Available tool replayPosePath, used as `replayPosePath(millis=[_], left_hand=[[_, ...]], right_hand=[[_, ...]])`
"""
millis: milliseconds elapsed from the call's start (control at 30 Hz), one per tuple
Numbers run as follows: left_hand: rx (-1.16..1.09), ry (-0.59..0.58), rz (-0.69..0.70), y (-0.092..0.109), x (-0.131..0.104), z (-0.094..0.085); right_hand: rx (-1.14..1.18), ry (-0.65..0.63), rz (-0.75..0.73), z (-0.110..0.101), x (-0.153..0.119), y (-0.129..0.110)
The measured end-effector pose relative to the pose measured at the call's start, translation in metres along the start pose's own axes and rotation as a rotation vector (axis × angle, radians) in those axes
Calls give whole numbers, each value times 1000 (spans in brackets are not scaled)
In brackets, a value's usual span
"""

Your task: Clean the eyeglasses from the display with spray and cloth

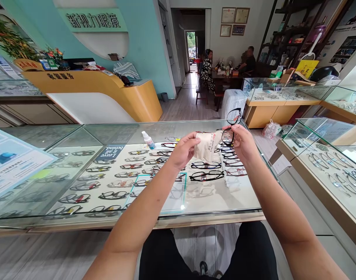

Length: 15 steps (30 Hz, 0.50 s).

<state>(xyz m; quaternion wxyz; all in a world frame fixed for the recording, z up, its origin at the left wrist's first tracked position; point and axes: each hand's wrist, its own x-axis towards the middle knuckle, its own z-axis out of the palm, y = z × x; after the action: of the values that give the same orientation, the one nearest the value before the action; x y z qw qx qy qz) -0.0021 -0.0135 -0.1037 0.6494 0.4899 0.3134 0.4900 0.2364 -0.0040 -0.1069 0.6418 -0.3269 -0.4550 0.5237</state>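
Observation:
My left hand [184, 149] pinches a cream cleaning cloth [207, 146] with red and dark print, held up above the glass counter. In my right hand [242, 140] is a pair of dark-framed eyeglasses [234, 116], turned on end so one lens stands above my fingers and the other below. The cloth's right edge comes up against the lower lens; whether it touches the lens I cannot tell. A small white spray bottle [148, 140] with a blue label stands on the counter to the left of my hands.
Rows of eyeglasses [207, 176] lie inside the glass display counter [224, 202] below my hands. A blue-and-white printed sheet [17, 161] juts in at left. More display cases [335, 171] stand to the right. Behind are a wrapped suitcase [233, 102] and two people at a table.

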Motion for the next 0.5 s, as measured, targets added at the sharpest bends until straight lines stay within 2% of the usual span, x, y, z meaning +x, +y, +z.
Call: replayPosePath(millis=[100, 267, 500], left_hand=[[68, -17, 48, -3, 1, -2], [277, -49, 221, -10, 3, 0], [481, -125, 332, -15, -3, 5]], right_hand=[[21, 8, -24, 4, -3, -3], [-8, -86, 0, 17, -12, -1], [-61, -113, 8, 24, -17, 9]])
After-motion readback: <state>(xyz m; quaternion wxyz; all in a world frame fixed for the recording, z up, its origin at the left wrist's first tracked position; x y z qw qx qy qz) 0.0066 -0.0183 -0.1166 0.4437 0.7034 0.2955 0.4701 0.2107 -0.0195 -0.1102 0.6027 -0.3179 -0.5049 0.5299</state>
